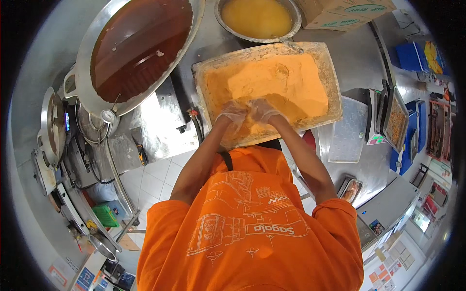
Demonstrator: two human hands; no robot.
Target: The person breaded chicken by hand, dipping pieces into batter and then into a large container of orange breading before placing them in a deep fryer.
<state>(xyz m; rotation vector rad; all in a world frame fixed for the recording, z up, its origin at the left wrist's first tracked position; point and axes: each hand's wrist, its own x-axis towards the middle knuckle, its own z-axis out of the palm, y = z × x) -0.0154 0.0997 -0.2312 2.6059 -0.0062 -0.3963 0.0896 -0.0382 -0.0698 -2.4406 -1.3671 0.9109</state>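
Both my hands wear clear plastic gloves and are down in a rectangular tub of orange powder, which looks like breading flour. My left hand is at the near side of the tub, its fingers curled down at the powder. Close beside it, my right hand bends inward, fingertips hidden in or behind the powder. Whether either hand holds a piece of something is not visible. The powder is heaped smooth at the far right, with a small hollow near the top. Behind the tub stands a metal bowl of cloudy yellow liquid.
A large pan of dark reddish-brown liquid stands at the left, a dial thermometer on its rim. A scraper lies near the table's front edge. At right are a translucent lid, a scale, a tray of crumbs and a cardboard box.
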